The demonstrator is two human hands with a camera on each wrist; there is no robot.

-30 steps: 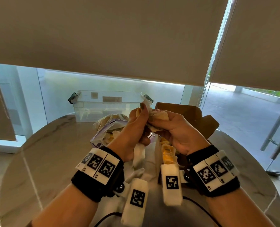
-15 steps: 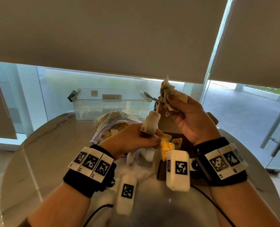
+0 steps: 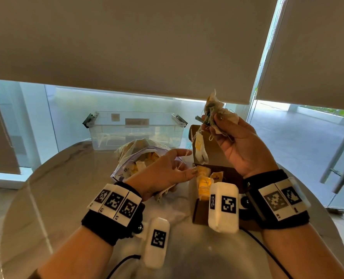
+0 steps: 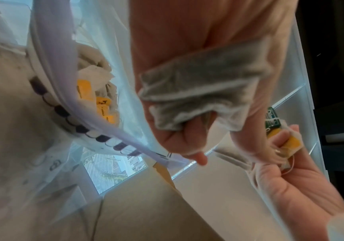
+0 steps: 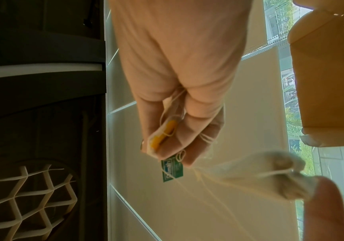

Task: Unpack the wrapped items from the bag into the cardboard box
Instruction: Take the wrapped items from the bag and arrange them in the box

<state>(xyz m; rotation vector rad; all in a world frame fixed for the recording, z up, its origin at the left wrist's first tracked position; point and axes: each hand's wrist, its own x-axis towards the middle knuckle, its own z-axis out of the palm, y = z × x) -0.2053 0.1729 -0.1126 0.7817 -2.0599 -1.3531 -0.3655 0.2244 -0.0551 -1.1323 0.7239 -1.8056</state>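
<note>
**Tangled tea bags: grip the sachet, not the string**

Our right hand (image 3: 241, 146) is raised at 1 o'clock over the cardboard box (image 3: 223, 174), fingers clamped on a bunch of tea bags (image 3: 217, 113) with a green tag among them. One tea bag (image 3: 201, 152) dangles off that bunch by its string, hanging just above the box. Our left hand (image 3: 167, 172) sits at 11 o'clock of the box, beside the zip bag (image 3: 134, 162); head view shows its index finger out with a string across it, while the left wrist view shows the other fingers curled round a sachet.

Handling call: these are near weightless, soft paper that likely tears, with strings that snag. We'd pinch each across the sachet body and lower it in; pulling threads probably drags the neighbours along. Several yellow-tagged bags already lie in the box.
</note>
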